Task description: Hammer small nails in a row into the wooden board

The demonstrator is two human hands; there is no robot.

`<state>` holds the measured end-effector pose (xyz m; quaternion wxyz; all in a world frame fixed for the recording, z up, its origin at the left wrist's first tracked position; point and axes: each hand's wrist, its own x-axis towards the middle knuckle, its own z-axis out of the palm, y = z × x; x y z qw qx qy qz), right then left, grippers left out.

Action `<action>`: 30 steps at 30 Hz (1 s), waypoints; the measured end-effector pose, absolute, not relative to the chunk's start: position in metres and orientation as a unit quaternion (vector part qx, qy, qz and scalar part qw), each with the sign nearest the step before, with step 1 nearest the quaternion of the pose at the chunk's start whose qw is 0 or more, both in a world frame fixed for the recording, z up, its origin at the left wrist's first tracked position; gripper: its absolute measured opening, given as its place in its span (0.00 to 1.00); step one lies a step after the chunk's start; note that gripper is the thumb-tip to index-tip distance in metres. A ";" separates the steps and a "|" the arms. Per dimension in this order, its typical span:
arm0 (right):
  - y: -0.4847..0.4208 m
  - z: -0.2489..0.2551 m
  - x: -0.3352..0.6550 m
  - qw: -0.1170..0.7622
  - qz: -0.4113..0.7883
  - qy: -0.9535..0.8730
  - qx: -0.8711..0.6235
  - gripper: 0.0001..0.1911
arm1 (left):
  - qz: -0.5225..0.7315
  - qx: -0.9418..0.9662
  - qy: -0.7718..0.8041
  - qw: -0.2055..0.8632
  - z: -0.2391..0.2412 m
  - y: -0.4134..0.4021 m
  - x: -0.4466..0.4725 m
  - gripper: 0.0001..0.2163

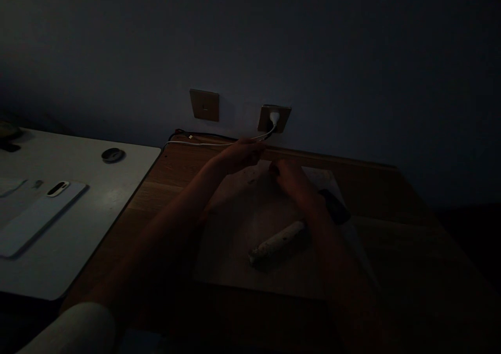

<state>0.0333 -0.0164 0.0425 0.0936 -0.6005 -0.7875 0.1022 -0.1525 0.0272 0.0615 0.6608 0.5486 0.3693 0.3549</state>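
The scene is very dark. My left hand (238,154) reaches forward over the far edge of a pale sheet (235,249) on the wooden table (391,249); its fingers look pinched together near a white cable (203,143). My right hand (287,179) rests just right of it on the sheet, fingers curled; anything in them is hidden. A dark band sits on my right wrist (334,206). A pale speckled roll-shaped object (277,243) lies on the sheet below my right forearm.
The white cable runs to a plug (274,118) in a wall socket (274,118); a second wall plate (204,105) is to its left. A white table (78,228) at left carries a white phone (41,215) and a small dark round object (113,155).
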 end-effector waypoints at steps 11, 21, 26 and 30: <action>-0.021 0.061 0.035 0.106 0.104 -0.806 -0.573 0.11 | 0.118 0.846 0.408 0.321 0.066 0.029 -0.175 0.08; -0.023 0.072 0.050 0.156 0.129 -0.780 -0.592 0.09 | 0.012 0.890 0.392 0.231 0.076 0.015 -0.168 0.10; -0.026 0.078 0.048 0.171 0.138 -0.775 -0.592 0.09 | -0.019 0.873 0.426 0.238 0.073 0.014 -0.168 0.06; -0.027 0.080 0.048 0.174 0.144 -0.774 -0.592 0.09 | -0.070 0.864 0.449 0.214 0.069 0.014 -0.163 0.09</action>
